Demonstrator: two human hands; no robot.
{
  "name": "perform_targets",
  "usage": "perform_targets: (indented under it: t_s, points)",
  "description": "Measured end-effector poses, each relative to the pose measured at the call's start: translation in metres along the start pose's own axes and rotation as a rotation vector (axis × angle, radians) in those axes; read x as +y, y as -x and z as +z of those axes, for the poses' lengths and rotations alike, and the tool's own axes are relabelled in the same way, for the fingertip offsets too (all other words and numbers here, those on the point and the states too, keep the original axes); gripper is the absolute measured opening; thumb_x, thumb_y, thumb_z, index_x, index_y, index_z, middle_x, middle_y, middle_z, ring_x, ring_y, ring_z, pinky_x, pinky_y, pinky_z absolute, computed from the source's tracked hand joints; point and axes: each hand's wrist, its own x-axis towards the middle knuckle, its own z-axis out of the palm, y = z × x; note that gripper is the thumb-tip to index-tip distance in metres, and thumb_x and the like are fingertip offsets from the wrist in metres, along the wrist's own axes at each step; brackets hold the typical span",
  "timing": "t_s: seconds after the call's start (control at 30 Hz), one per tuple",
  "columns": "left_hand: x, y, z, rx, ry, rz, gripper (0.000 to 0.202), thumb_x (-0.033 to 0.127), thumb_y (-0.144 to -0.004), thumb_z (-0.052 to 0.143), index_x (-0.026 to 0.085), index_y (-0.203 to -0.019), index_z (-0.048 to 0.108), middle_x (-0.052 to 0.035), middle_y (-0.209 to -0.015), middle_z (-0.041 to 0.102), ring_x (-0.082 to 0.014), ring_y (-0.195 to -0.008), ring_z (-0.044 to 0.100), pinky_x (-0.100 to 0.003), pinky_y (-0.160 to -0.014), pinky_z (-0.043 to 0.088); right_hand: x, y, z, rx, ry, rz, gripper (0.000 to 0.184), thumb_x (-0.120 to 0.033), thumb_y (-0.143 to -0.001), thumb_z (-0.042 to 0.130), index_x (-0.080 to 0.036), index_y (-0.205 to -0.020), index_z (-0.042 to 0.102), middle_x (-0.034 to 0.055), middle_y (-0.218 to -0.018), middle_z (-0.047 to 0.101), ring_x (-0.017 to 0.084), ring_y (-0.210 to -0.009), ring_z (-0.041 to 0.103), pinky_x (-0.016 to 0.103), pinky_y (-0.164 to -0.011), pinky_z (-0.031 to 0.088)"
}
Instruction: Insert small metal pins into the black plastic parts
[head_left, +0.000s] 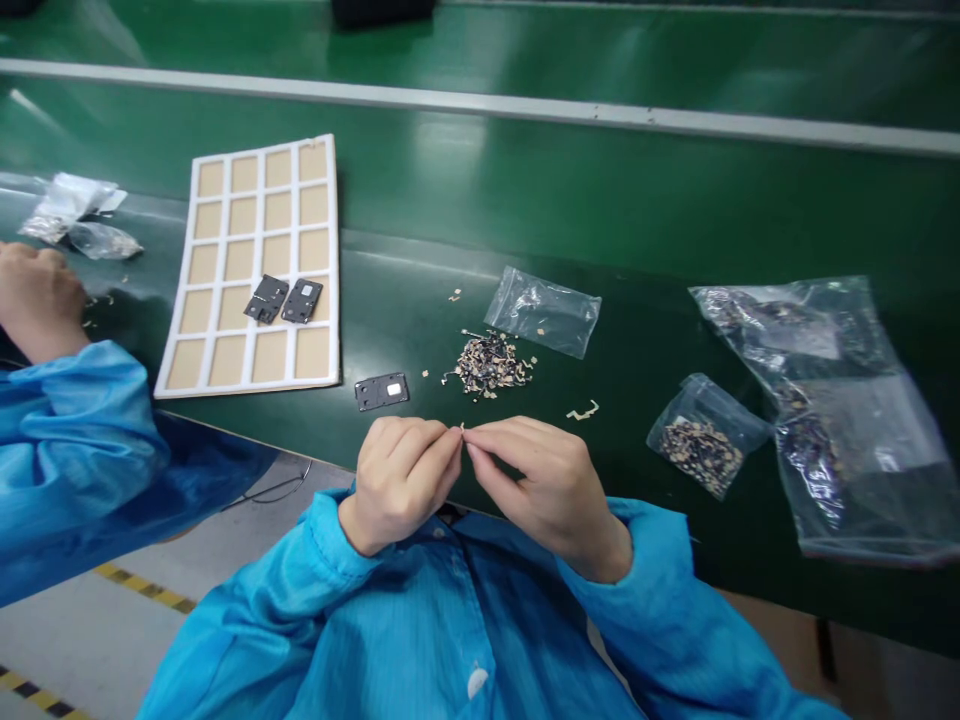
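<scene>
Left hand and right hand meet fingertip to fingertip, pinching a tiny pale piece between them, on the near side of the pile of small parts on the green table. With so little to grip, a loosened pinch could drop it among similar bits

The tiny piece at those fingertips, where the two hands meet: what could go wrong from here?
The tiny piece where the left hand and right hand meet could slip and be hard to find near the loose pile. That pile lies uncontained on the table, so a careless brush might scatter it.
</scene>
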Motion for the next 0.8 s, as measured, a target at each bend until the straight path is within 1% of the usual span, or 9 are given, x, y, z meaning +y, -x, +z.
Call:
perform_targets:
  t_s: [0.1, 0.23, 0.43, 0.63, 0.8]
  points:
    - [0.001, -0.001, 0.001, -0.011, 0.037, 0.007, 0.010, 0.009, -0.086, 0.061, 0.010, -0.096, 0.062, -0.0077, -0.079, 0.071, -0.0176, -0.070, 0.065, -0.030, -0.064, 0.048, 0.002, 0.002, -0.001, 0.006, -0.051, 0.030, 0.019, -0.008, -0.090, 0.053, -0.016, -0.087, 0.070, 0.0055, -0.086, 0.073, 0.018, -0.075, 0.069, 0.031, -0.068, 0.056]
    - [0.005, -0.002, 0.002, -0.033, 0.094, -0.014, 0.011, 0.010, -0.088, 0.059, 0.013, -0.099, 0.061, -0.0063, -0.080, 0.070, -0.0162, -0.072, 0.065, -0.029, -0.065, 0.050, 0.004, 0.005, -0.004, 0.025, -0.083, 0.059, 0.018, -0.009, -0.090, 0.054, -0.017, -0.088, 0.070, 0.0052, -0.087, 0.074, 0.018, -0.076, 0.069, 0.029, -0.068, 0.056]
    - [0.010, -0.003, 0.005, -0.030, 0.219, -0.065, 0.012, 0.008, -0.087, 0.059, 0.014, -0.098, 0.062, -0.0061, -0.080, 0.068, -0.0152, -0.072, 0.062, -0.028, -0.064, 0.051, 0.004, 0.010, -0.008, 0.065, -0.072, 0.046, 0.018, -0.008, -0.089, 0.053, -0.016, -0.085, 0.068, 0.0052, -0.082, 0.073, 0.017, -0.072, 0.068, 0.028, -0.064, 0.055]
    - [0.014, -0.006, 0.010, -0.057, 0.314, -0.120, 0.013, 0.009, -0.087, 0.059, 0.016, -0.097, 0.062, -0.0044, -0.080, 0.067, -0.0139, -0.072, 0.061, -0.028, -0.064, 0.052, 0.007, 0.016, -0.011, 0.084, -0.057, 0.042, 0.018, -0.009, -0.090, 0.052, -0.017, -0.083, 0.067, 0.0038, -0.081, 0.072, 0.016, -0.070, 0.067, 0.028, -0.064, 0.054]
    - [0.018, -0.012, 0.012, -0.059, 0.288, -0.080, 0.012, 0.008, -0.086, 0.060, 0.015, -0.095, 0.062, -0.0053, -0.080, 0.068, -0.0144, -0.071, 0.062, -0.028, -0.064, 0.052, 0.008, 0.019, -0.016, 0.106, -0.020, 0.033, 0.017, -0.009, -0.090, 0.053, -0.016, -0.083, 0.067, 0.0048, -0.080, 0.072, 0.017, -0.069, 0.067, 0.029, -0.063, 0.054]
